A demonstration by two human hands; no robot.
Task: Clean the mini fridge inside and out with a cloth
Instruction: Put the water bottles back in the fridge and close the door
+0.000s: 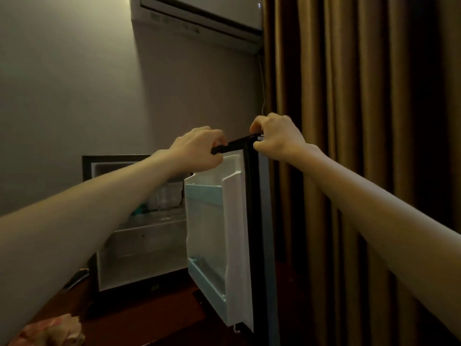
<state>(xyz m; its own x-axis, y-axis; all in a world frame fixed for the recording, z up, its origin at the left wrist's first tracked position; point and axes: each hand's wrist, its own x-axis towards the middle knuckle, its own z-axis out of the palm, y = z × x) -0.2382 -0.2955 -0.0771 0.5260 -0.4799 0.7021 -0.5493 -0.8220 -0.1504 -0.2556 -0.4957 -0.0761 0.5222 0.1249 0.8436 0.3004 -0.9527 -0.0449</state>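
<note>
The curtain [361,121] filled the right side, just beside the open door. An air conditioner [199,16] was mounted on the wall above. The fridge [139,245] stood on a dark wooden table [154,318], cabinet facing the camera. The door [212,233] was swung wide to the right, with its white inner shelves exposed.

Both hands were on the door's top edge. The left hand [199,148] had its fingers curled over the black rim. The right hand [277,136] pinched the outer top corner between thumb and fingers. Neither hand held the cloth [55,330], which lay crumpled on the table at lower left, well apart from the fridge. Bottles [162,198] stood on the upper shelf inside.

Hazards, as judged:
- Downward load on the open door would probably strain the hinge or tip the cabinet forward.
- A jolt to the cabinet could topple the bottles.
- Swinging the door further could snag the curtain.
- No surface can be wiped until the cloth is picked up.
</note>
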